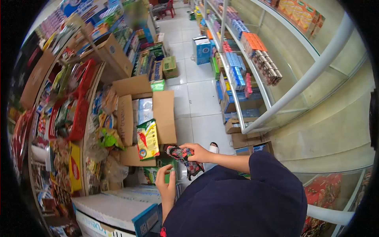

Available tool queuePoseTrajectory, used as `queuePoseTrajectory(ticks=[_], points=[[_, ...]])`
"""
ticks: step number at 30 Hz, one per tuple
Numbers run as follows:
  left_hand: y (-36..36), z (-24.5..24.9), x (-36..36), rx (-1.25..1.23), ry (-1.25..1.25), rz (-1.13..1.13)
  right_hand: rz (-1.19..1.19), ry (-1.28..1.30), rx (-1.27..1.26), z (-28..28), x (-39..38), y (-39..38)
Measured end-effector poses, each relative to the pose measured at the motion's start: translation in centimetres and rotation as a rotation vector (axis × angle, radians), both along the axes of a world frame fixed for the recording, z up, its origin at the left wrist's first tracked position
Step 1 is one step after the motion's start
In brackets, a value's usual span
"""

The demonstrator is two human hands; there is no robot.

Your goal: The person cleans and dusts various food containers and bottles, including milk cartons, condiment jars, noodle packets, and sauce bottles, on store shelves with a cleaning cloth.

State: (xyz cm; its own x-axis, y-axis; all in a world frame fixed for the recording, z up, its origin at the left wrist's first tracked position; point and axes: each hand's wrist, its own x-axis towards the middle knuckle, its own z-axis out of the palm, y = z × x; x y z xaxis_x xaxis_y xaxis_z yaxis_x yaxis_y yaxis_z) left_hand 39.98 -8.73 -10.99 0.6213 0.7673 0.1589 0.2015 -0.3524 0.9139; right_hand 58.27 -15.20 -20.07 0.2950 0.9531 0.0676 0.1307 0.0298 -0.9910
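Observation:
My right hand (196, 153) grips a crumpled cloth (194, 167) with a dark, red and grey checked pattern. The cloth hangs down in front of my body. Lower and to the left, my left hand (165, 182) holds nothing, its fingers loosely bent and apart from the thumb. Just beyond my hands, a yellow and green packet (147, 141) with a red chili picture lies at the near side of an open cardboard box (164, 114). White and blue packs (144, 109) show inside the box.
Shelves with snack bags and red baskets (81, 114) line the left. On the right stands a glass shelf unit with a white metal frame (292, 75) and small boxes. A blue carton (202, 50) sits on the tiled aisle floor (187, 98). A milk carton (114, 211) is at near left.

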Motion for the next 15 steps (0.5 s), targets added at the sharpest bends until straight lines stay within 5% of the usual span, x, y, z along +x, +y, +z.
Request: queuePoseTrajectory(ticks=[9, 11, 15], points=[[2.1, -1.3, 22.0, -0.036, -0.005, -0.354, -0.300, 0.132, -0.091, -0.8, 15.2, -4.1], [1.7, -1.6, 27.8, -0.213, 0.027, -0.430, -0.426, 0.070, -0.067, -0.1, 17.5, -6.2], [0.0, -0.3, 37.9, 0.105, -0.100, -0.757, -0.644, -0.059, -0.032, 1.0, 21.7, -10.2]])
